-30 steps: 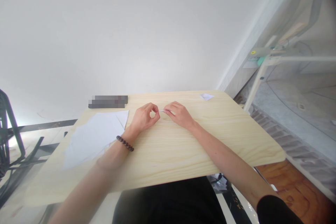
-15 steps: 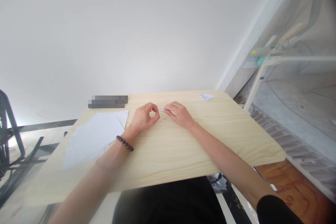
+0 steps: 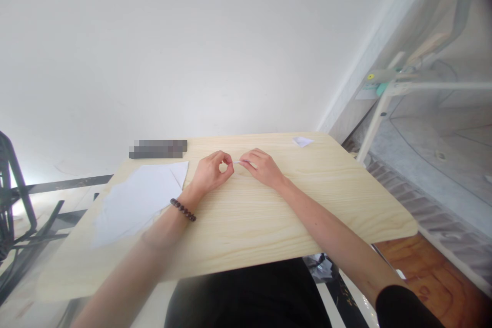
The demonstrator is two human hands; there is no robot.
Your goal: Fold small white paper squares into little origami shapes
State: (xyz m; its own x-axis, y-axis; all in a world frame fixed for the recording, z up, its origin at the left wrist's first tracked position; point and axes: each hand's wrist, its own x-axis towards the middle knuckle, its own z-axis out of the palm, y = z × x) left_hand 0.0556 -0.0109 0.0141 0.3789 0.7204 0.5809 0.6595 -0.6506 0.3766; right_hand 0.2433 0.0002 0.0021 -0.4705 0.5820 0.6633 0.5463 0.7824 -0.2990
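Note:
Over the middle of the wooden table, a small, thin piece of folded white paper (image 3: 237, 162) is stretched between my two hands. My left hand (image 3: 212, 170), below a dark bead bracelet (image 3: 183, 210), pinches one end between thumb and index finger. The other end sits in the closed fingertips of my right hand (image 3: 263, 166), which cover most of it. How the paper is folded cannot be made out. A stack of white paper sheets (image 3: 140, 192) lies left of my left hand, partly behind my forearm.
A small folded white paper (image 3: 303, 142) rests near the back right of the table (image 3: 246, 230). A blurred-out dark object (image 3: 158, 149) is at the back left edge. The white wall (image 3: 230, 51) rises behind. A white metal frame (image 3: 374, 128) stands to the right.

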